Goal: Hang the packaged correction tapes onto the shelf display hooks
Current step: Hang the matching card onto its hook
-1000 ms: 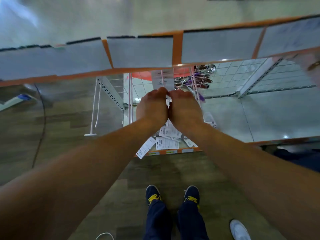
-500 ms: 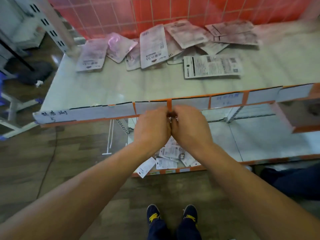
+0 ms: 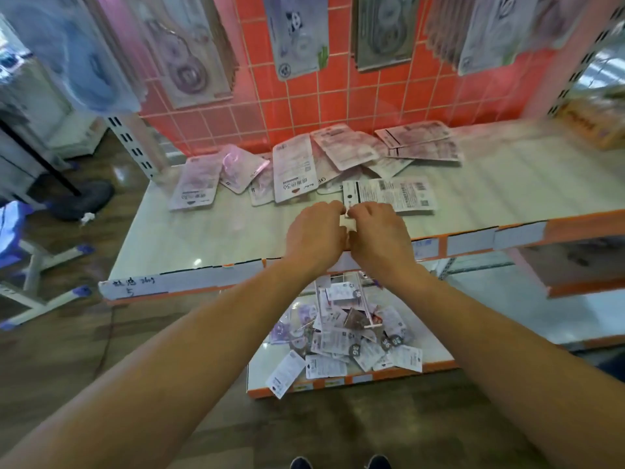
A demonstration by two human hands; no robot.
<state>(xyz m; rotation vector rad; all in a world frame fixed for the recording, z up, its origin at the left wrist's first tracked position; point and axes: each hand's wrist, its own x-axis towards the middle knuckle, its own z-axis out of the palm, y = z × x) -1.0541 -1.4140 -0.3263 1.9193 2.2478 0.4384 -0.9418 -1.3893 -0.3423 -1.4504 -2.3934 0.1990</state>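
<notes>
Standing at the bottom edge are two dark shoe tips [image 3: 301, 463], fewer of the legs showing than half a second ago, since the view has tilted upward. Beyond the two forearms, the lower shelf [image 3: 389, 377] carries a heap of small packs [image 3: 345, 336], too jumbled to count. Above it, the left hand [image 3: 316, 238] and right hand [image 3: 380, 236] meet knuckle to knuckle, fingertips of both pinching one white piece [image 3: 348, 222]; most of it is hidden, so what it is cannot be told. Earlier the hands sat at the front lip of the upper shelf [image 3: 203, 238]; now they reach over it, just beside a pack lying barcode side up [image 3: 392, 194]. Farther back lie about nine more loose correction tape packs [image 3: 294, 170], overlapping, so the count is rough. Behind them rises the red grid panel [image 3: 304, 110], and at the top, newly in view, hang five blurred bunches of packaged tapes [image 3: 294, 32].
</notes>
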